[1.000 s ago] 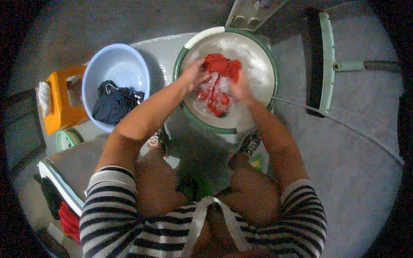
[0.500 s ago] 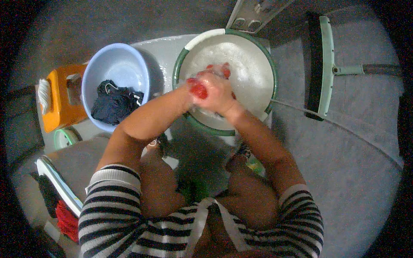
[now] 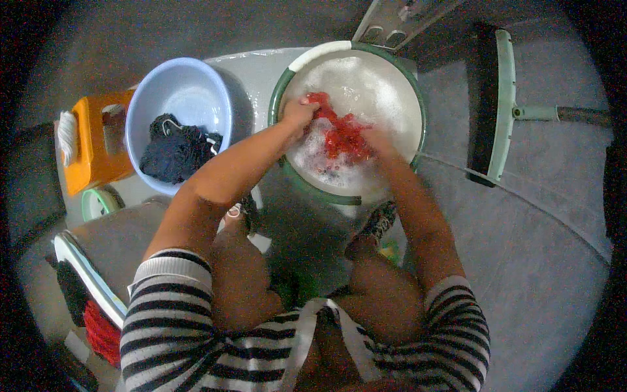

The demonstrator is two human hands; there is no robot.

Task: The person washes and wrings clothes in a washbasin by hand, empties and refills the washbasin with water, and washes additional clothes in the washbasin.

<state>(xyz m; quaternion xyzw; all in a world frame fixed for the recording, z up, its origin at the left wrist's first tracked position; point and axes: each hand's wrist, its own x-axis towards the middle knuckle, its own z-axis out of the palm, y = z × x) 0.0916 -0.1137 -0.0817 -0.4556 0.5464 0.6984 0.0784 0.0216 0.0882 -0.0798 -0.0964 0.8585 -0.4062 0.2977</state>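
Observation:
A wet red cloth (image 3: 345, 136) lies spread in the soapy water of a large white basin (image 3: 406, 163) with a green rim. Closed on one end of this cloth, my left hand (image 3: 300, 112) is at the basin's left side. My right hand (image 3: 379, 142) is low at the cloth's other end, smeared by motion and partly under suds, so its fingers cannot be made out. White foam covers much of the water around the cloth.
Left of the basin stands a light blue tub (image 3: 179, 78) with dark wet clothes (image 3: 173, 153). Beyond it is an orange plastic container (image 3: 85, 157). A floor squeegee (image 3: 501, 111) lies at right, near a thin hose (image 3: 522, 195). Red fabric (image 3: 101, 333) sits at lower left.
My hands were pressed together around the bunched red cloth. They have parted, the left staying left and the right moving right and nearer, and the cloth is now stretched out in the water.

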